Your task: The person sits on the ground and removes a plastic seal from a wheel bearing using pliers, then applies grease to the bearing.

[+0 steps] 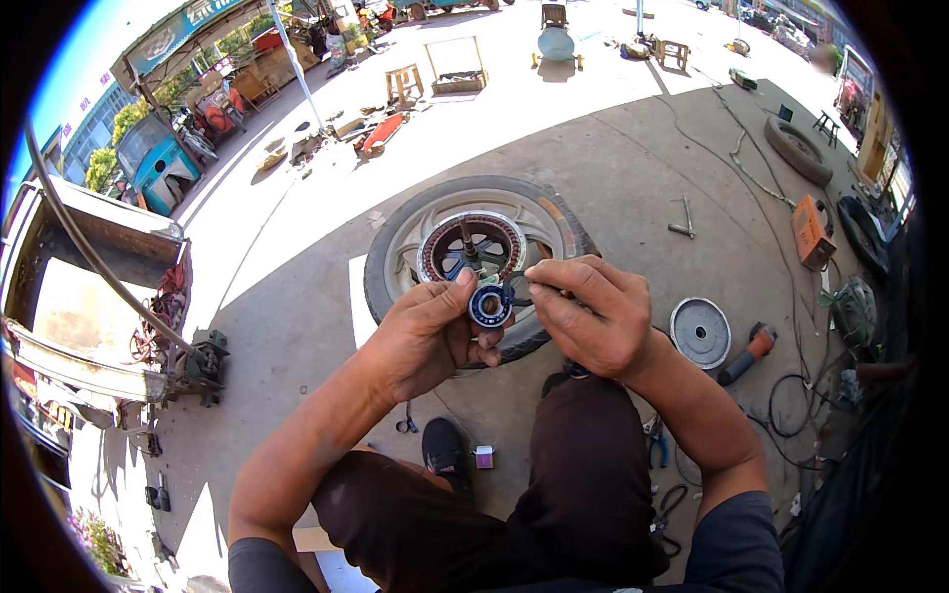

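Observation:
My left hand (427, 334) pinches a small round bearing (489, 305) with a dark blue seal and a shiny inner ring, held up in front of me. My right hand (585, 314) is closed beside it, its fingertips on a thin dark tool or part that touches the bearing's right edge. Below both hands, on the concrete, lies a tyred wheel (474, 252) with a pale hub. Its open centre shows a ring of copper windings (471, 247) around a dark spoked core. My knees in dark trousers fill the lower middle.
A round grey metal cover (700, 332) and an orange-handled angle grinder (749, 352) lie to the right, with pliers (656, 450) and cables near my right knee. An orange box (811, 232) and spare tyres (799, 150) sit further right. A cargo tricycle bed (89, 287) stands at left.

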`<move>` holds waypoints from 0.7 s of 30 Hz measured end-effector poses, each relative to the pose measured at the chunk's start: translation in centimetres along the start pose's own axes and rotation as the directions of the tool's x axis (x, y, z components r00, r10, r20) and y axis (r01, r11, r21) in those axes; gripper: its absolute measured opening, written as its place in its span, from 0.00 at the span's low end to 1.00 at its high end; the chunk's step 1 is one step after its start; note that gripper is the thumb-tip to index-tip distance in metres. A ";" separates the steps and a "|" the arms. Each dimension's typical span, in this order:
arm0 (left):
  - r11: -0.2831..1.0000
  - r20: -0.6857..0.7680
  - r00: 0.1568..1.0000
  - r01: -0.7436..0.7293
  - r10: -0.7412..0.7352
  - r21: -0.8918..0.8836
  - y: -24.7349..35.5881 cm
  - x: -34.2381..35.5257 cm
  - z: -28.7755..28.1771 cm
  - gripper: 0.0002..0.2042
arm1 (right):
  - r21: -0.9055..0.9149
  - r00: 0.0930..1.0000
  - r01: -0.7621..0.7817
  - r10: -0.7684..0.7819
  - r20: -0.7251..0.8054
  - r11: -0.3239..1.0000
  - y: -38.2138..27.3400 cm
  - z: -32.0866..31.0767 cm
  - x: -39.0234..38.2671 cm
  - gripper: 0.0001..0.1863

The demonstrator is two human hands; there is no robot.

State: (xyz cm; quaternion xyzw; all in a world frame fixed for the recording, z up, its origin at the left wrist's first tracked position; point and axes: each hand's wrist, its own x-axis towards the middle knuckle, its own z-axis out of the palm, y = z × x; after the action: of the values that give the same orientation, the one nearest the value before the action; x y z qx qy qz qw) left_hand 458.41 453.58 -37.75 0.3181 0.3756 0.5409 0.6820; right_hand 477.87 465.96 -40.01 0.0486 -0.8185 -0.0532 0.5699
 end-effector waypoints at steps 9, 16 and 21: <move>0.998 -0.011 0.999 0.049 -0.048 0.043 0.0 0.0 0.0 0.21 | -0.077 0.994 0.102 -0.099 0.039 0.992 0.5 0.1 0.3 0.11; 0.997 -0.024 0.999 0.043 -0.041 0.067 0.0 0.2 0.3 0.22 | -0.146 0.995 0.085 -0.076 0.063 0.986 1.4 -0.1 0.1 0.09; 0.996 -0.031 0.999 0.029 -0.026 0.087 -0.1 0.2 0.1 0.22 | 0.204 0.936 -0.350 0.348 0.047 0.914 1.2 -1.1 0.5 0.09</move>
State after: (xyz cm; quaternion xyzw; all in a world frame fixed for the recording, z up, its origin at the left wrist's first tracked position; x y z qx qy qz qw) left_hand 458.55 453.78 -37.81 0.3344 0.4135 0.5192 0.6690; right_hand 478.66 467.06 -38.98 -0.0386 -0.8178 0.1354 0.5581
